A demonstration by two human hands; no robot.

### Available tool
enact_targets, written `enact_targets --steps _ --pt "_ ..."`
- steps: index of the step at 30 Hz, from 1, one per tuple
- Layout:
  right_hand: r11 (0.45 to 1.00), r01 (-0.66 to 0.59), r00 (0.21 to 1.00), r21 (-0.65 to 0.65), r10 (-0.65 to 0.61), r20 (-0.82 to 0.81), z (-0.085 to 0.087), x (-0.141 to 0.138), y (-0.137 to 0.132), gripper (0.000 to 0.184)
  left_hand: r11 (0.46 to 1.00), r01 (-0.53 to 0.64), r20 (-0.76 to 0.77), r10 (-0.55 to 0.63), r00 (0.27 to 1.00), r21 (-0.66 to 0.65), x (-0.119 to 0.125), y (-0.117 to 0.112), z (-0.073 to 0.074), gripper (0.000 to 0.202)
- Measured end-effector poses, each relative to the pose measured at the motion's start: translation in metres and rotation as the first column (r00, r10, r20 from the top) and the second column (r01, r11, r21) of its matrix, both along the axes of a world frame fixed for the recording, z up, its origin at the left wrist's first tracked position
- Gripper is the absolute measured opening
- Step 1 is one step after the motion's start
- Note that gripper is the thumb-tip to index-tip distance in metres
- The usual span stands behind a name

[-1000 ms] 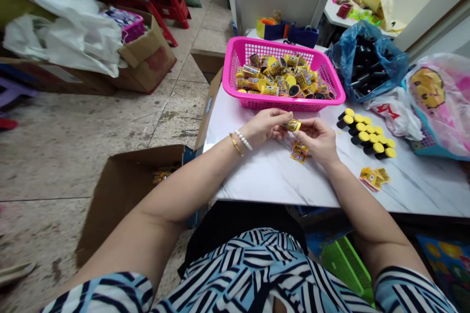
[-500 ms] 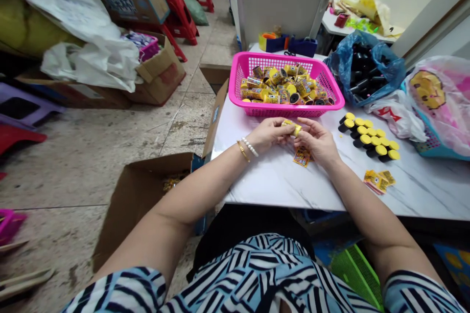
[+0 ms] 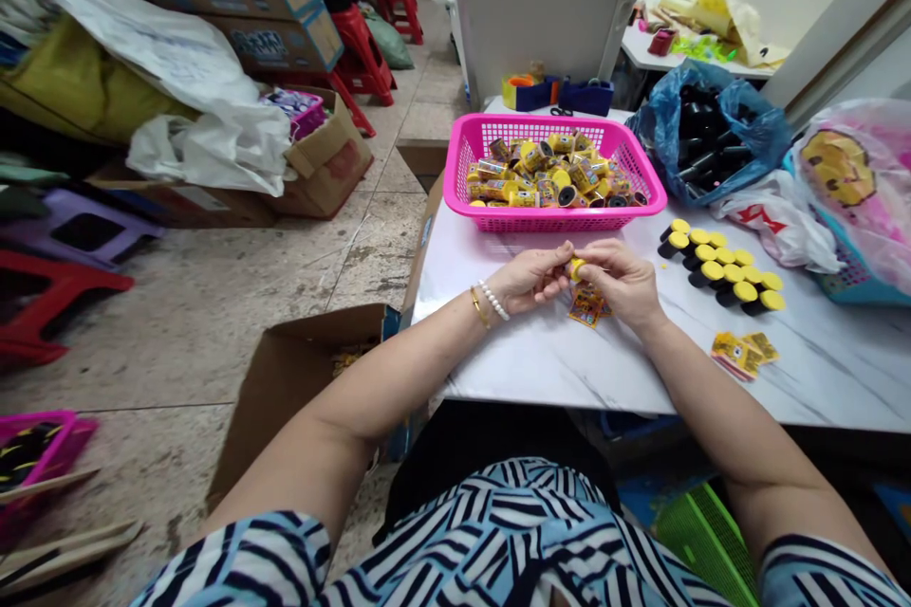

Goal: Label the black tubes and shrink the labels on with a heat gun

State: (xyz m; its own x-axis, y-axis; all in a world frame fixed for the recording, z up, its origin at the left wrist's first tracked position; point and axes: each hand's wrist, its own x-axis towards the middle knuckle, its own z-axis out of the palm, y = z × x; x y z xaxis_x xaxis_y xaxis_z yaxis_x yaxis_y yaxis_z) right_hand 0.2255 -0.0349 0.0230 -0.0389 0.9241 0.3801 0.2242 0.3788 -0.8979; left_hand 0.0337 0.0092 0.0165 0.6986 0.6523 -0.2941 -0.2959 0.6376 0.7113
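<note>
My right hand [image 3: 621, 283] is closed, thumb and fingers pinching a small yellow-capped bottle [image 3: 577, 268]. My left hand [image 3: 535, 279] is closed against its other side, thumb extended and fingers curled; the bottle's body is mostly hidden between the hands. Just beneath them, orange printed labels [image 3: 585, 308] lie on the white marbled table [image 3: 527, 360]. Beyond my hands stands a pink basket [image 3: 555, 222] heaped with small bottles in yellow printed labels [image 3: 545, 180]. Off to the right, black bottles with yellow caps [image 3: 724, 273] stand in rows, with more labels [image 3: 744, 356] nearer me.
A blue bag of black bottles [image 3: 704, 137], a white bag [image 3: 772, 218] and a blue basket [image 3: 854, 280] line the table's right side. An open cardboard box [image 3: 285, 379] is on the floor at left. Tape rolls [image 3: 530, 93] and scissors [image 3: 562, 111] lie behind the pink basket.
The small bottle has turned in my fingers, so its yellow cap shows rather than its side. My left hand has shifted back and its fingers have loosened a little. The view has shifted slightly left.
</note>
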Motion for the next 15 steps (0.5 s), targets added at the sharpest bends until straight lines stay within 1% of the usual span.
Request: enact_targets --steps 3,4,5,7,8,10,11,13,15 --pt "1.0 0.018 1.0 0.011 -0.018 0.014 -0.004 0.002 0.001 0.02 0.999 -0.008 -0.004 0.008 1.0 -0.034 0.001 -0.001 0.003 0.043" --pt "1.0 0.005 1.0 0.003 -0.005 0.019 -0.005 0.002 0.001 0.023 0.999 -0.024 -0.009 0.024 1.0 -0.04 0.002 -0.001 0.003 0.042" --pt "1.0 -0.017 0.999 -0.002 0.017 0.037 -0.007 0.002 0.001 0.031 0.998 -0.046 -0.018 0.045 0.999 -0.044 0.002 -0.001 0.002 0.042" --pt "0.999 -0.05 0.99 0.017 0.047 0.133 -0.008 0.001 0.001 0.047 0.996 -0.079 -0.045 0.077 0.996 -0.05 0.001 0.0 0.001 0.048" --pt "0.998 -0.046 0.98 0.04 0.038 0.193 -0.008 0.001 0.001 0.05 0.995 -0.078 -0.054 0.075 0.996 -0.055 0.0 0.001 0.0 0.052" --pt "0.996 -0.018 0.963 0.084 -0.005 0.268 -0.007 0.001 0.0 0.046 0.997 -0.043 -0.06 0.039 0.997 -0.057 -0.002 0.003 0.0 0.06" --pt "0.996 -0.02 0.96 0.084 -0.004 0.28 -0.006 0.001 0.0 0.043 0.998 -0.023 -0.063 0.02 0.998 -0.053 -0.004 0.003 0.001 0.063" --pt "0.996 -0.063 0.959 0.056 0.045 0.281 -0.002 0.0 -0.003 0.043 0.999 -0.003 -0.095 -0.001 0.995 -0.042 -0.006 0.004 0.001 0.069" --pt "0.994 -0.09 0.948 0.066 0.065 0.31 0.002 -0.004 -0.006 0.038 0.999 -0.002 -0.146 -0.004 0.989 -0.039 -0.008 0.004 0.002 0.074"
